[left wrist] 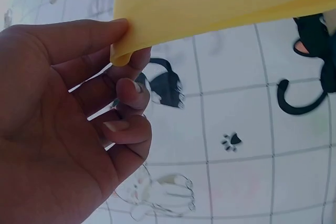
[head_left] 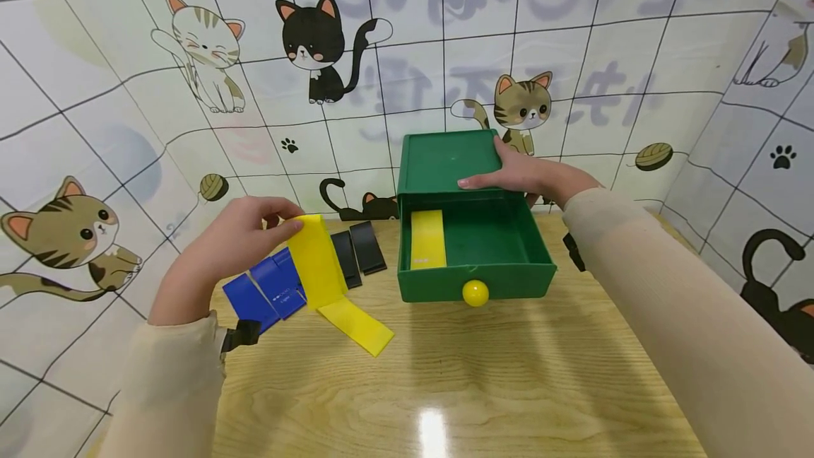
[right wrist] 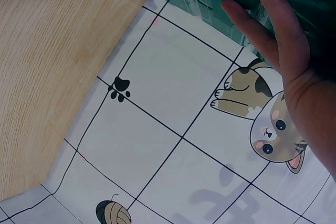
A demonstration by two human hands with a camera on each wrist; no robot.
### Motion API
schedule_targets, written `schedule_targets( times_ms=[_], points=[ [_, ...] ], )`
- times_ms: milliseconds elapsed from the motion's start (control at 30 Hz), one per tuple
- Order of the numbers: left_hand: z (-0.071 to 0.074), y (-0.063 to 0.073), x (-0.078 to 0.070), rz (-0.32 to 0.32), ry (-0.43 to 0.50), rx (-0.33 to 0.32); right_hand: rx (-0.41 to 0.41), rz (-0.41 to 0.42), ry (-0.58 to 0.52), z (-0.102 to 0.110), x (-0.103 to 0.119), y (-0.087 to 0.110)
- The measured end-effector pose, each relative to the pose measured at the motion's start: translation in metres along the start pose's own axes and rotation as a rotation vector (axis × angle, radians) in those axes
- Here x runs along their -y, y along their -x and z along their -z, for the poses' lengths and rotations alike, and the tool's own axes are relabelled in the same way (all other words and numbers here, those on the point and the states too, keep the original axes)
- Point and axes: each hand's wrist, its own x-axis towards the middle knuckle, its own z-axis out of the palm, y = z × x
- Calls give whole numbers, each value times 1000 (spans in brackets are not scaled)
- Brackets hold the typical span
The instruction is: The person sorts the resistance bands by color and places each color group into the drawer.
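Note:
In the head view my left hand (head_left: pixel 238 239) pinches the top of a yellow plastic strip (head_left: pixel 316 260) between thumb and fingers, tilted above the table. The left wrist view shows this strip's rolled edge at my fingertips. Just below it another yellow strip (head_left: pixel 357 325) lies on the wood. A green drawer box (head_left: pixel 448 161) stands to the right, its drawer (head_left: pixel 439 288) with a yellow knob (head_left: pixel 475 293) pulled out. One yellow strip (head_left: pixel 428 239) lies inside, at the drawer's left. My right hand (head_left: pixel 518 172) rests on the box's top right, with straight fingers against its side.
Blue pieces (head_left: pixel 254 299) lie under and beside my left hand. Two black pieces (head_left: pixel 367 247) lie between the yellow strip and the box. The wooden table (head_left: pixel 509 387) meets a cat-printed cloth wall (head_left: pixel 413 55) behind the box.

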Motion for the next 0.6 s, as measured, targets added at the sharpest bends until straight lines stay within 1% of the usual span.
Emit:
schedule_targets(
  times_ms=[200,300,433,600],
  points=[
    [11,-13,-39,-116,-9,-36,0,1,-1,1,-3,0],
    [19,-17,-60,-150,-9,-69,-4,2,5,2,-4,1],
    [29,-22,-88,-200,15,-114,-9,1,8,2,-4,2],
    [33,-28,-121,-279,-4,-137,-10,-2,2,1,-4,2]
  ],
)
